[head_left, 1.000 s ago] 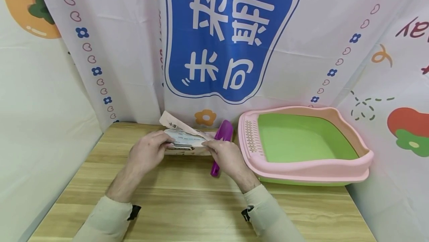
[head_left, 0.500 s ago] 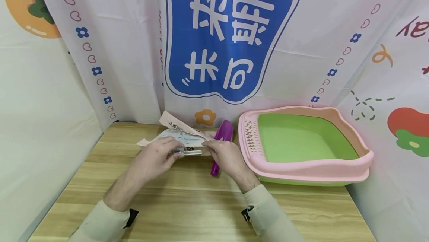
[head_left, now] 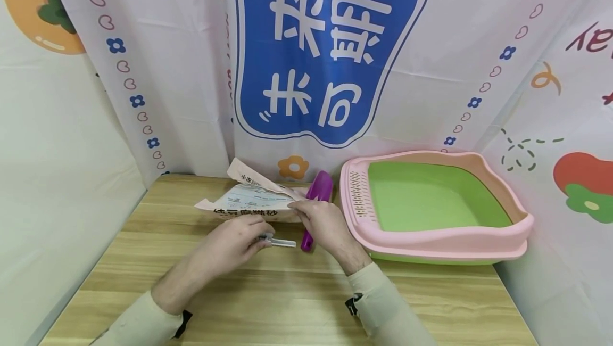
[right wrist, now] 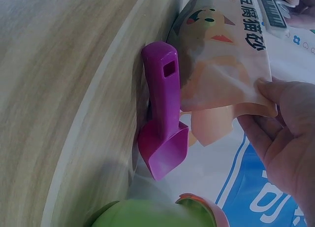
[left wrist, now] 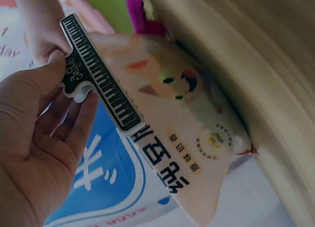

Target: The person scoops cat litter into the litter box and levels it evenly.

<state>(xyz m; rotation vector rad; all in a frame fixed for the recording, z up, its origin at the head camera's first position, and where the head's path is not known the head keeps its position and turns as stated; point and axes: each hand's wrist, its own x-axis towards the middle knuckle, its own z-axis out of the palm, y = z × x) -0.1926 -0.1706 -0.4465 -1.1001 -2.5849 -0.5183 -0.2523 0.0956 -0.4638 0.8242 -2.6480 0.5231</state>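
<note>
Jutting from left grip (head_left: 232, 245), piano-print clip (left wrist: 101, 75)

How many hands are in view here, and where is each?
2. The left hand pinches a piano-patterned clip in front of the bag; the right hand pinches the bag's edge, near the purple scoop. No other hand shows.

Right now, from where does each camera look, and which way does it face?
Head: worn on the head, facing forward and down at the table; left hand, right hand, sleeves show.
Left wrist: worn there, facing the clip and printed bag; left hand shows, right hand partly.
Right wrist: worn there, facing the bag and purple scoop; right hand shows, left hand partly.
Shared: both wrist views show bag and clip.
</note>
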